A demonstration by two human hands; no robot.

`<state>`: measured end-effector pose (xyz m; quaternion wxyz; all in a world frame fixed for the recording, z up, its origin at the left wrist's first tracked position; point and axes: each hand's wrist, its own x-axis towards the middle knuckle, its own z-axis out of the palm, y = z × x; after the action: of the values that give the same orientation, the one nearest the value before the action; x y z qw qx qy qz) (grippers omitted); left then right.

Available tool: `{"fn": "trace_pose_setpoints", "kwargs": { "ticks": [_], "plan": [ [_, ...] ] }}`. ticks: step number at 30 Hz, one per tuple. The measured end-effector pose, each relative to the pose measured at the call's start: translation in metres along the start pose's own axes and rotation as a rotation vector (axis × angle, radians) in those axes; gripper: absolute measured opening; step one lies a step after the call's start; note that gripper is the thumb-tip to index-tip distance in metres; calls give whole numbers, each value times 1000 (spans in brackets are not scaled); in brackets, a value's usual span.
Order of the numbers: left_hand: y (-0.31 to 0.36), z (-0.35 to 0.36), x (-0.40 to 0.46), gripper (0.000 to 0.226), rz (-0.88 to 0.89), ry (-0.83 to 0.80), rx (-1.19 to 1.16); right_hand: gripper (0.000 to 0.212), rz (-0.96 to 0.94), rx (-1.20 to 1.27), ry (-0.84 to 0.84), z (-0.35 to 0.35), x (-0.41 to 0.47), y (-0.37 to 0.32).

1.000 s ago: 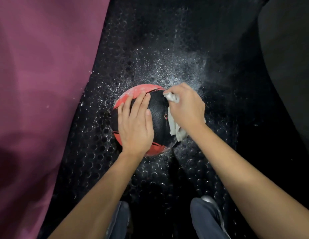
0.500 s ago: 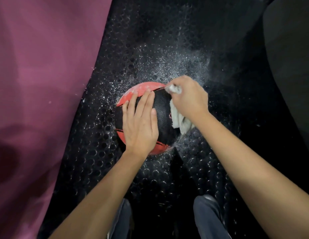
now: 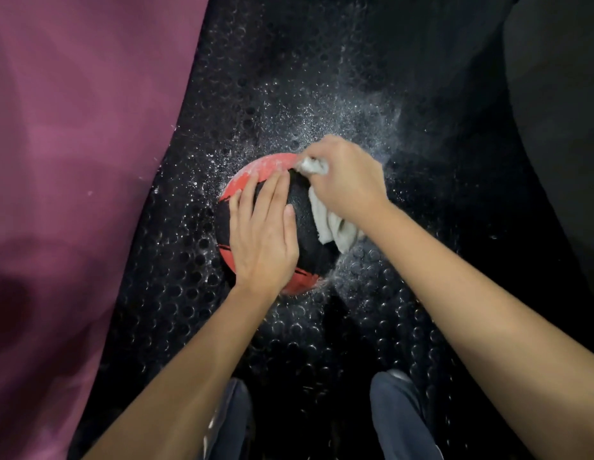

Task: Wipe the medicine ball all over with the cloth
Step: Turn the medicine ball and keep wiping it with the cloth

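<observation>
Head view: the medicine ball (image 3: pixel 298 224), red and black, sat on the black studded floor mat (image 3: pixel 196 293), about mid-frame, just ahead of the person's knees (image 3: pixel 401 416). White powder (image 3: pixel 322 121) was scattered over the mat on the far side and to the right of the ball, and a dusty film showed on the far red panel. The left hand (image 3: pixel 264 234) lay flat on the near-left top of the ball, fingers straight and together, pressing to steady it, gripping nothing. The right hand (image 3: pixel 347 180) was clenched around the cloth (image 3: pixel 332 224), a bunched whitish rag, pushed against the far-right side of the ball; a loose tail hung down the right flank, and a small tuft poked out near the knuckles. A maroon surface (image 3: pixel 73 161) filled the left of the frame; what it was could not be told. A dark shape (image 3: pixel 561 127) sat at the far right, unclear.

Step in hand, as judged: wiping the upper far-right part, mid-task. The far red panel looked dusty, and the underside was hidden. The next move probably called for sweeping the cloth over that dusty panel, then rolling the ball with the steadying hand to expose the unwiped faces, keeping pressure so it didn't roll off.
</observation>
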<state>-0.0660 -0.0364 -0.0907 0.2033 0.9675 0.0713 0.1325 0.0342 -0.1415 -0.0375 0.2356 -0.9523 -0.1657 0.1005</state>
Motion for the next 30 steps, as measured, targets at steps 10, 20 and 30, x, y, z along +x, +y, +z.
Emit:
{"fn": "trace_pose_setpoints", "kwargs": {
  "ticks": [10, 20, 30],
  "plan": [
    [0, -2, 0, 51, 4, -7, -10, 23, 129, 58, 9, -2, 3, 7],
    [2, -2, 3, 50, -2, -14, -28, 21, 163, 83, 95, 5, -13, 10],
    [8, -6, 6, 52, -49, -84, -52, 18, 241, 236, 146, 10, -21, 26]
  ]
}}
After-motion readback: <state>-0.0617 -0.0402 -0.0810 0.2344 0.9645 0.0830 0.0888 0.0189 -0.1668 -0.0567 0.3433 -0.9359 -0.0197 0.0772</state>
